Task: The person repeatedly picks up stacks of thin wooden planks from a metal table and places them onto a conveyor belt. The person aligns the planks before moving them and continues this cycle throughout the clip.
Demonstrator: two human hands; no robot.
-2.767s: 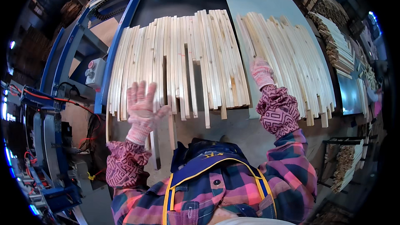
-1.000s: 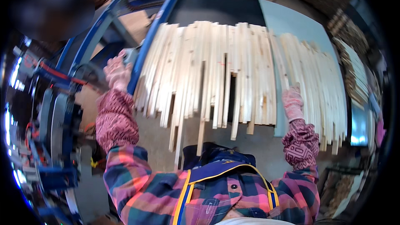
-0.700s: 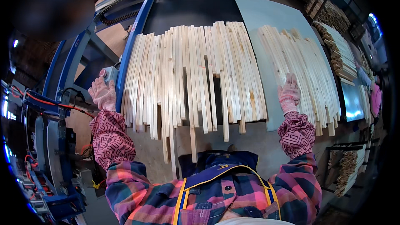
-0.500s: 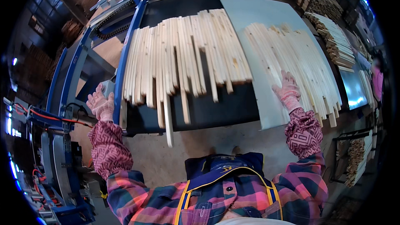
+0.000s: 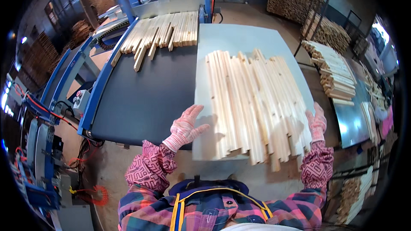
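Note:
Long pale wooden strips [image 5: 252,102] lie side by side on a light grey sheet-topped table [image 5: 235,38], their near ends uneven. My left hand [image 5: 185,125], in a pinkish knit glove, hovers by the table's left edge with fingers spread, apart from the strips. At the right side of the strips is my right hand [image 5: 317,122], gloved alike, its fingers extended along the outermost strips; whether it touches them is hard to tell. A second batch of strips [image 5: 162,30] rests at the far end of the black conveyor belt [image 5: 141,94], close to the machine.
A blue machine frame [image 5: 107,75] borders the belt on the left, with a control box [image 5: 80,101] beside it. To the right stand another metal-topped table [image 5: 349,119] and a stack of strips [image 5: 332,70]. Stacked timber [image 5: 295,0] fills the back right.
The strips on the belt have travelled away toward the machine. My left hand has left the blue frame and come right to the grey table; my right hand has shifted to the strips' right side.

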